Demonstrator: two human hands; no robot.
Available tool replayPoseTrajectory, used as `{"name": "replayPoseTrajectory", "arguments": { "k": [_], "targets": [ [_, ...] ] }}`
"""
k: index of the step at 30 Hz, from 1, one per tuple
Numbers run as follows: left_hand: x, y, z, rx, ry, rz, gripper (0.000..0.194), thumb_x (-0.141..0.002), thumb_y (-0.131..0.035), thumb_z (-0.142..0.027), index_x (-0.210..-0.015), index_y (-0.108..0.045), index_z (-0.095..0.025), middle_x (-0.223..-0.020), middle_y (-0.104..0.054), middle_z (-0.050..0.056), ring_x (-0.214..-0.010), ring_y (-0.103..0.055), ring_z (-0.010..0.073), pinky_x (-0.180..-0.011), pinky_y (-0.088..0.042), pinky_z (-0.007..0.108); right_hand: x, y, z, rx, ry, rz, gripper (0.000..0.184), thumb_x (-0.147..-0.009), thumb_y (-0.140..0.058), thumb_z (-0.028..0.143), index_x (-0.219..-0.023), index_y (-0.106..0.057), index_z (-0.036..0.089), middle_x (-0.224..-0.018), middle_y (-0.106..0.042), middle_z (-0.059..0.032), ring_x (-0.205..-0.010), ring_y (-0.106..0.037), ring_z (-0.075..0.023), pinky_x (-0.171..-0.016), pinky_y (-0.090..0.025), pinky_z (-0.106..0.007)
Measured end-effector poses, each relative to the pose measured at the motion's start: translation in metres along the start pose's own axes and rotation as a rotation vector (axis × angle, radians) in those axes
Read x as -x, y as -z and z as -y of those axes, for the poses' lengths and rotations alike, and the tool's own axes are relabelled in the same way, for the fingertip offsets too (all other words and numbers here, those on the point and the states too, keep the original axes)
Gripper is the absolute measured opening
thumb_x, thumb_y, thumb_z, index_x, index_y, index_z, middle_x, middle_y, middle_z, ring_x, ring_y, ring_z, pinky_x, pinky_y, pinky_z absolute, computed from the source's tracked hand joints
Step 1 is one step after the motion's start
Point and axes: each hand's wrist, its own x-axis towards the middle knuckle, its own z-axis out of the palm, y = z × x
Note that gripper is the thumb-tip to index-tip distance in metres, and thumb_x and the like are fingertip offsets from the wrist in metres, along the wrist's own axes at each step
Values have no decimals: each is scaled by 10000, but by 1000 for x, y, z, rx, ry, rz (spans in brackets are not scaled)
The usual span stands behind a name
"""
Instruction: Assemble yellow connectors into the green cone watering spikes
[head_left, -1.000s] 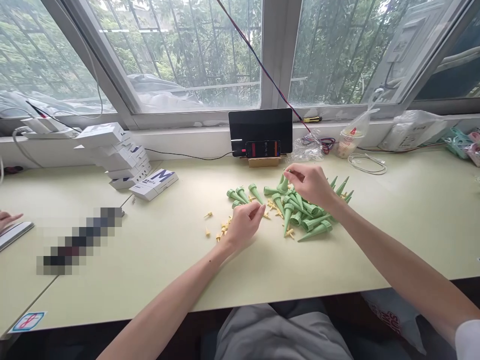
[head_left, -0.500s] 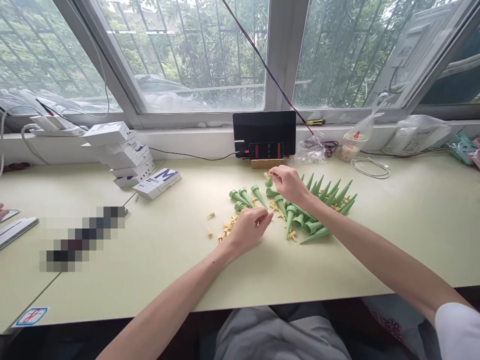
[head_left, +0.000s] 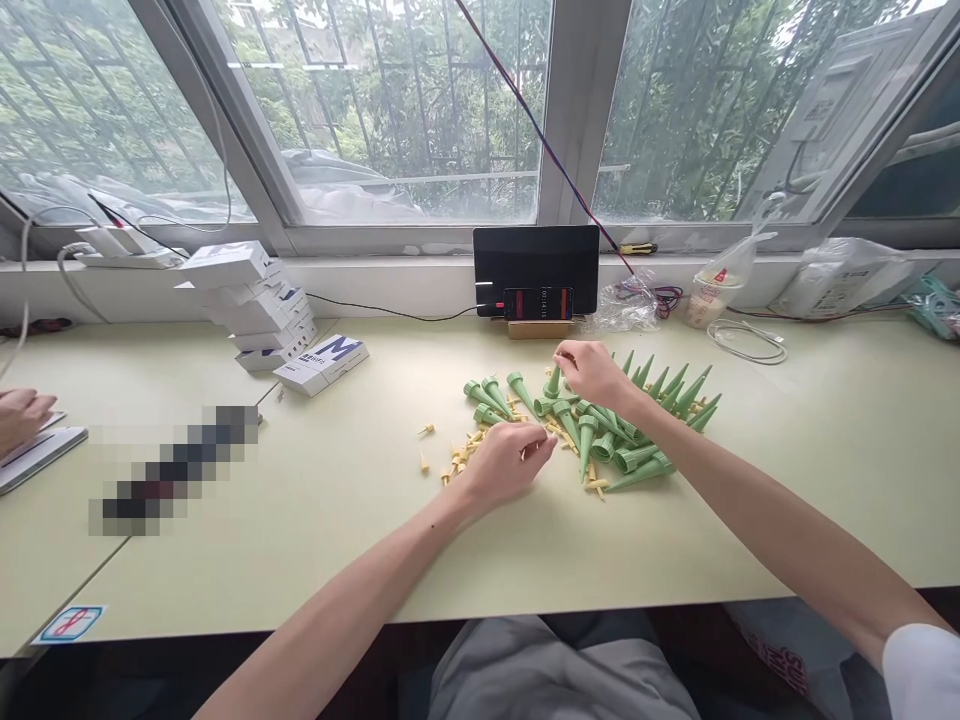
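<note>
My right hand (head_left: 594, 372) pinches the narrow upper end of a green plastic spike (head_left: 553, 383), which points up at the far side of the pile. My left hand (head_left: 511, 460) is closed in a pinch low in front of the pile; what its fingertips hold, if anything, is too small to make out. Around both hands lie ribbed-collared green spikes (head_left: 587, 440) on their sides. Small yellow plastic pieces (head_left: 460, 460) are scattered left of my left hand and among the spikes. Behind my right wrist, several green spikes (head_left: 679, 390) stand in a group with tips up.
A phone (head_left: 538, 303) leans on a black panel (head_left: 536, 255) at the back. White boxes (head_left: 247, 300) are stacked at the left, one box (head_left: 322, 365) lying beside them. A bagged cup (head_left: 709, 295) and white cable (head_left: 746, 340) sit back right. Another person's hand (head_left: 22, 415) shows far left.
My right hand has moved slightly down, and the green spike it holds now shows upright below its fingers. My left hand stays pinched in nearly the same place. The other person's hand has come further into view.
</note>
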Motion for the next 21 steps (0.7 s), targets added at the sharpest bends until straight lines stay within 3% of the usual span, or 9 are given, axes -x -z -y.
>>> {"name": "replayPoseTrajectory", "arguments": {
  "k": [7, 21],
  "targets": [
    [1, -1, 2, -2, -3, 0, 399, -944, -494, -244, -602, -296, -192, -522, -322, -55, -495, -296, 86, -521, -252, 251, -1, 0, -4, 69, -26, 115, 234, -949, -471, 136, -805, -655, 140, -679, -633, -47, -643, -541, -154, -642, -376, -244],
    [0, 0, -1, -2, -4, 16, 389, -954, -484, -247, -615, -301, -192, -537, -355, -51, -505, -312, 84, -527, -259, 251, 0, -6, -8, 154, -68, 128, 172, -950, -480, 169, -1025, -632, 139, -738, -649, -69, -632, -537, -161, -599, -343, -242]
  ]
}}
